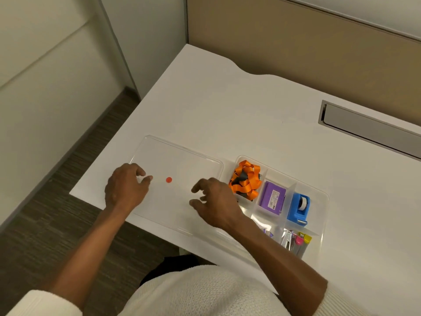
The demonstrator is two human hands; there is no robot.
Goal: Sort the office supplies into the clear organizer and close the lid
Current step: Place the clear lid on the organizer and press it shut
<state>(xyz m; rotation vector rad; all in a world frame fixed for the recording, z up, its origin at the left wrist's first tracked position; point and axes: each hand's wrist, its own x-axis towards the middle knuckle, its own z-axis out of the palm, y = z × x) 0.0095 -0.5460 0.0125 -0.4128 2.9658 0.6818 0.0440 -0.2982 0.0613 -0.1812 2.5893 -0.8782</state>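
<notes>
**Hands over the open lid**

Head view: the clear organizer (323, 201) sits on the white table (227, 106), filled, its lid (177, 156) lying flat to its left. Left hand (124, 187) and right hand (216, 201) rest there, fingers loosely spread, holding nothing.

No words or numbers can be read anywhere; the purple box (272, 198) in the clear organizer (324, 199) has a small white label (273, 199) on top with tiny dark print, but the print is too small and blurry to make out; the red dot (168, 179) on the clear lid (182, 153) is plain, with no writing; the blue tape holder (299, 208) shows no name
</notes>
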